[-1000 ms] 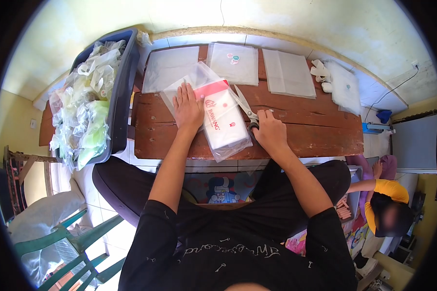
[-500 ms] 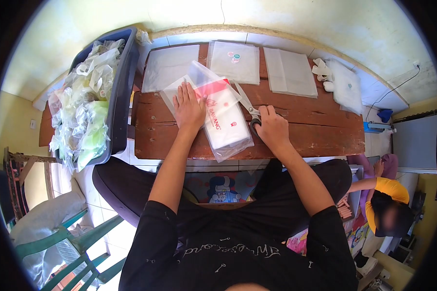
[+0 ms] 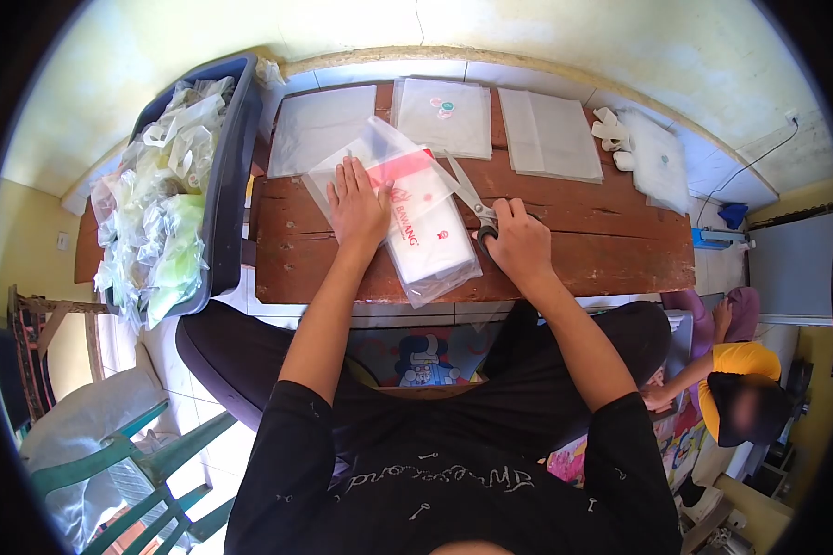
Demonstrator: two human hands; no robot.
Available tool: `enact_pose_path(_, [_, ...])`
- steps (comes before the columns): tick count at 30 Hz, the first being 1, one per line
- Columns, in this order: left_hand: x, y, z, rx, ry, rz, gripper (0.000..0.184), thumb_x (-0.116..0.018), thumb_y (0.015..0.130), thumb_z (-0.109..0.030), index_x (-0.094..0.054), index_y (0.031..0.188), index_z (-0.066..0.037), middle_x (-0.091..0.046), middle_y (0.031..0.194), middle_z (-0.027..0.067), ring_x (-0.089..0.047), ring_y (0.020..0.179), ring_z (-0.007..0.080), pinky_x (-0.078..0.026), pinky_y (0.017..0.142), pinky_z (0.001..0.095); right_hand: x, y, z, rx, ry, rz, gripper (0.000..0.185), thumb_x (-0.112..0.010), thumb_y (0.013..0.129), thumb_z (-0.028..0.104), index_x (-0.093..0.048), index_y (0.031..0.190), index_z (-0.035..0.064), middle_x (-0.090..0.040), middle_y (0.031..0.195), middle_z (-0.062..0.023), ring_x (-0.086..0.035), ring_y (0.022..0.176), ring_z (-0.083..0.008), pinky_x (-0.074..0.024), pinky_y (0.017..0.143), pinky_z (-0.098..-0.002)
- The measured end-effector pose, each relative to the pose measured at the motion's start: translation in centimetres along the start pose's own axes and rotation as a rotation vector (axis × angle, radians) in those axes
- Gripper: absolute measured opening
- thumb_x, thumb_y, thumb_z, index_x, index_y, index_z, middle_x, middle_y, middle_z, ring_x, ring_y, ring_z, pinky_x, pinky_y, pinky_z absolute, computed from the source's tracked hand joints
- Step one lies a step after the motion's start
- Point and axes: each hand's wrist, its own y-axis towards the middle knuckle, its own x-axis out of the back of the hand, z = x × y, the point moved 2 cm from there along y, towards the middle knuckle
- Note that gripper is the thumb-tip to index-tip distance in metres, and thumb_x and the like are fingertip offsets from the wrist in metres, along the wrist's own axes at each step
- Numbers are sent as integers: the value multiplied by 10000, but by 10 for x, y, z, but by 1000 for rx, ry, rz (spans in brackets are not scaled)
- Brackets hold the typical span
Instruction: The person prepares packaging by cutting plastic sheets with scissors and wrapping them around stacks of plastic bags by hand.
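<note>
Left hand (image 3: pixel 361 208) flat, fingers slightly spread, pressing slick, clear film beside the red-printed white packet (image 3: pixel 421 231)! Right hand (image 3: pixel 523 242) curls round the black handles of the scissors (image 3: pixel 470 194), metal blades angled along the packet's right side. Both hands hold steady from a moment ago; the co-worker's hand (image 3: pixel 657 398) has dropped lower. Packet's bottom corner meets the rough wooden table's (image 3: pixel 611 250) front edge, planks stretching rightward!
</note>
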Motion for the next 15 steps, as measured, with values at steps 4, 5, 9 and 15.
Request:
enact_pose_path(4, [0,0,1,-5,12,-4,769,-329,985,-528,-193,1495,32,-200,1572,188,-145,1473,293,-99,1190,461,-5,6,0,-14,-2,1,436,-773,730,328,-495,949,73,-549,918,-119,-645,771,-347,-521,645,-454])
enact_pose_path(5, [1,0,0,0,5,7,770,-327,985,-528,-193,1495,32,-197,1573,187,-144,1473,293,-98,1190,461,-5,7,0,-14,-2,0,436,-773,730,328,-495,949,73,-549,918,-119,-645,771,-347,-521,645,-454])
enact_pose_path(9, [0,0,0,-4,7,-8,768,-324,985,-529,-195,1494,32,-200,1572,188,-149,1472,294,-100,1190,464,-8,12,0,-5,-30,-3,450,-775,729,332,-495,961,66,-546,922,-127,-643,759,-347,-520,645,-455])
enact_pose_path(15, [0,0,0,-4,13,-3,770,-320,985,-534,-193,1495,29,-201,1572,188,-150,1472,295,-101,1191,463,-9,10,-2,-15,-6,2,463,-776,728,360,-509,975,74,-557,927,-121,-645,764,-350,-521,647,-456])
